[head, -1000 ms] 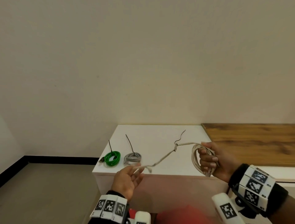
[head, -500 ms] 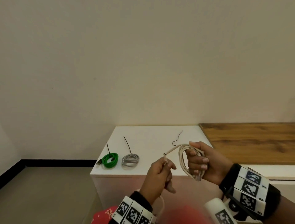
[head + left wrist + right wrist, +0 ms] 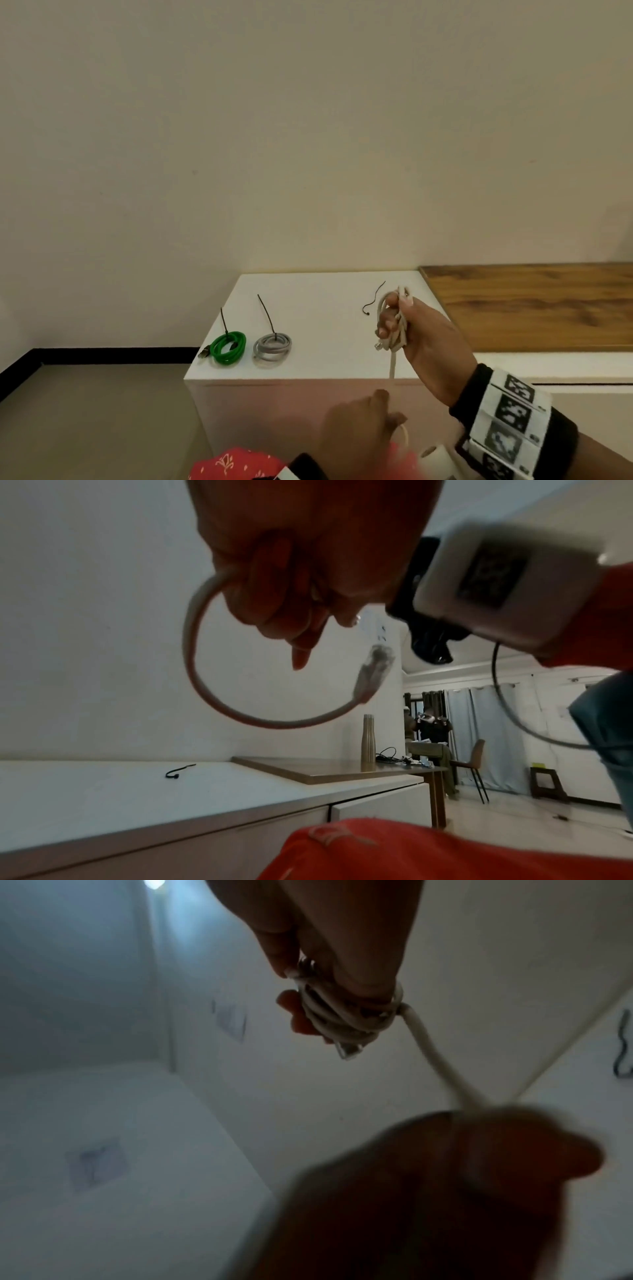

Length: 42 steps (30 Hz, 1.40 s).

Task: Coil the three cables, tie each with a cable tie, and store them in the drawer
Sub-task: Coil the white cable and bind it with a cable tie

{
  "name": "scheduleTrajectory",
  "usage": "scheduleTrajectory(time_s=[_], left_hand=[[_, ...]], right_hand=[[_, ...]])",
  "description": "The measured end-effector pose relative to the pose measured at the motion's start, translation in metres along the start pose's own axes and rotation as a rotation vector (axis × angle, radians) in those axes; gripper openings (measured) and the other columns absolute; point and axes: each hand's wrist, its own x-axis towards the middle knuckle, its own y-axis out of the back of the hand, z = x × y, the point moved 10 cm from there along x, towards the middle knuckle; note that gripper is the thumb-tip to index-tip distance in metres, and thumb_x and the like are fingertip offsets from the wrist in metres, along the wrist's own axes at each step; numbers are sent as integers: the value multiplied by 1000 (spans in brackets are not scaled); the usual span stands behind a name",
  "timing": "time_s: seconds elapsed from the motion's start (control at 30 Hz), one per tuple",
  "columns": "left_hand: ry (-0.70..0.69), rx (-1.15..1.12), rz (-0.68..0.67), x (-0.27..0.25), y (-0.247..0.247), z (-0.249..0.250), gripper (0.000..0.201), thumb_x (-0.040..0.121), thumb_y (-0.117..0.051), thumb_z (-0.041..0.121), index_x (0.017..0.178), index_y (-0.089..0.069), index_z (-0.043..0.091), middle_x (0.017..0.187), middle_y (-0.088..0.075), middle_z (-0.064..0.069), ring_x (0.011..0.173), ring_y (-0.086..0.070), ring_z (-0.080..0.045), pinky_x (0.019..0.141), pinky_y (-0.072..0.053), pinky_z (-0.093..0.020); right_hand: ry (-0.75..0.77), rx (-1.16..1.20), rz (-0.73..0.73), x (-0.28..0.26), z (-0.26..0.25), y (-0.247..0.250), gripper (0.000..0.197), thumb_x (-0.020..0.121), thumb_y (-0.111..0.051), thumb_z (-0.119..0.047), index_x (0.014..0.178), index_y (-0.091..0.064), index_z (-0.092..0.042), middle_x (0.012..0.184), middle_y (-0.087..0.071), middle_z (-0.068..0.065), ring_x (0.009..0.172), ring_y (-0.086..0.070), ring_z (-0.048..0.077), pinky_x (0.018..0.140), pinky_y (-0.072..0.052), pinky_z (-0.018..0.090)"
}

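Note:
My right hand (image 3: 411, 329) grips a coil of white cable (image 3: 394, 325) above the white cabinet top (image 3: 329, 308); the coil (image 3: 339, 1015) wraps round its fingers. One strand drops from it to my left hand (image 3: 363, 428), which holds the cable's free end low in front of the cabinet. That end curls below the left hand (image 3: 291, 569) and finishes in a clear plug (image 3: 375, 669). A loose black cable tie (image 3: 373, 299) lies on the top behind the coil. A green coil (image 3: 227, 346) and a grey coil (image 3: 272, 347), each tied, lie at the left.
A wooden table top (image 3: 531, 305) adjoins the cabinet on the right. Drawer fronts (image 3: 383, 807) show below the cabinet's edge. Bare floor (image 3: 85, 421) lies to the left, and a red garment (image 3: 239, 464) sits at the bottom of the head view.
My left hand has dropped from beside the coil to below the cabinet edge, drawing the cable end down. My right hand has turned the coil more upright.

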Motion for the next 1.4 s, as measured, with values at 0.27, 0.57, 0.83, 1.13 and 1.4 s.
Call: scheduleTrajectory(time_s=[0.27, 0.57, 0.83, 1.13, 1.4], left_hand=[[-191, -20, 307, -20, 42, -7, 17, 82, -46, 42, 73, -47, 27, 55, -61, 9, 47, -54, -7, 42, -33, -19], [-181, -374, 505, -19, 73, -34, 32, 76, -50, 52, 72, -55, 21, 54, -42, 20, 54, -43, 1, 52, -28, -11], [-19, -898, 417, -4, 65, -84, 30, 68, -58, 48, 60, -52, 20, 41, -38, 10, 39, -33, -5, 41, -31, -19], [77, -1161, 144, 2, 11, -50, 24, 97, -37, 21, 85, -50, 5, 44, -45, 9, 39, -46, -6, 40, -45, -20], [145, -1369, 85, -14, 3, -17, 24, 91, -50, 9, 105, -33, 19, 65, -61, -10, 48, -60, -22, 39, -47, -24]], right_hand=[[351, -1292, -279, -11, 21, -23, 26, 88, -31, -42, 77, -38, -19, 69, -40, -14, 58, -38, 6, 57, -34, 17], [56, -1391, -586, -16, 56, -16, 62, 76, -15, -75, 73, -43, -20, 64, -39, -15, 58, -41, -1, 61, -34, 17], [-312, -532, -371, -10, 36, -5, 40, 83, -41, -42, 54, -54, -18, 36, -35, -10, 32, -34, 8, 40, -35, 22], [-432, 306, -318, -14, 41, -25, 39, 57, -81, -42, 58, -57, -12, 34, -41, -6, 34, -42, 10, 47, -46, 25], [-228, 234, 3, -3, 23, 1, 39, 91, -33, -39, 79, -53, -8, 52, -45, -1, 48, -49, 14, 57, -48, 26]])
